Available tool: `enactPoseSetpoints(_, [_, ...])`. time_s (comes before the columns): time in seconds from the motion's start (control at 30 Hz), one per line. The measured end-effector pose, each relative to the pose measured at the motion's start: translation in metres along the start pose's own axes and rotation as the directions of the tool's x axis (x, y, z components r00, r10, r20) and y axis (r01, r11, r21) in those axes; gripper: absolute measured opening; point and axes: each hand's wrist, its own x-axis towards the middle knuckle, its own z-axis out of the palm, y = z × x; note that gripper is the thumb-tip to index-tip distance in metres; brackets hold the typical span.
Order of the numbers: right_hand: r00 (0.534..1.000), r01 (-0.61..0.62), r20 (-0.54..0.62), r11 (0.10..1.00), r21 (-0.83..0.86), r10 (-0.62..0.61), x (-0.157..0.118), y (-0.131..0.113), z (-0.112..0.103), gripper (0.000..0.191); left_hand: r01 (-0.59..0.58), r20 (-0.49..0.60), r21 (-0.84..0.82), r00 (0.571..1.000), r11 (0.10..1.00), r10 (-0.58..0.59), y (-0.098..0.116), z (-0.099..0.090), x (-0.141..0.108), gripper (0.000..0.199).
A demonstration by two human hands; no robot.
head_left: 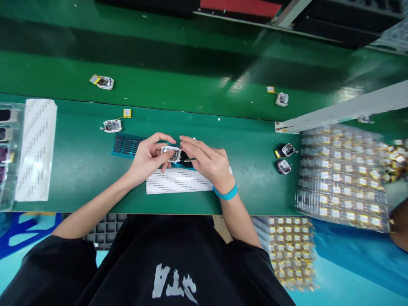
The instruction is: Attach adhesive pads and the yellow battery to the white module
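Observation:
My left hand (151,155) is closed on a small white watch case (172,154), its open side up and its circuit parts showing. Close against the case's right side is my right hand (205,159), its fingers closed on a thin metal tool like tweezers (190,160). The tip of that tool is too small to make out. Under the hands lies a white printed adhesive sheet (178,182). A blue sheet with dark strips (126,145) reaches out from beneath my left hand.
Watch cases with yellow batteries lie on the green bench, such as one case (112,126) at left and another (282,99) at right. Stacked clear trays (342,178) stand right, by a white post (344,106). A white sheet stack (36,148) lies left.

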Motion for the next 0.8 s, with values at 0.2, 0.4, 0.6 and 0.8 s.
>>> enactPoseSetpoints(0.2, [1.000,0.019,-0.024,0.999,-0.034,-0.019,0.0029,0.0010,-0.0024,0.027,-0.044,-0.019,0.048,0.999,0.998,0.045,-0.0010,-0.0004,0.0005,0.027])
enactPoseSetpoints(0.4, [0.999,-0.016,0.030,0.997,-0.076,0.018,0.0047,0.0012,-0.0027,0.022,-0.067,-0.048,0.075,0.996,0.995,0.071,-0.0055,0.0006,0.0021,0.029])
enactPoseSetpoints(0.6, [1.000,-0.023,0.003,0.997,-0.079,0.023,0.0061,-0.0005,-0.0028,0.016,-0.072,-0.052,0.087,0.996,0.994,0.076,-0.0072,0.0005,0.0026,0.025])
enactPoseSetpoints(0.8, [0.999,-0.022,-0.051,0.997,-0.079,0.018,0.0077,-0.0036,-0.0031,0.016,-0.145,-0.066,0.107,0.986,0.984,0.153,-0.0082,0.0021,0.0021,0.018])
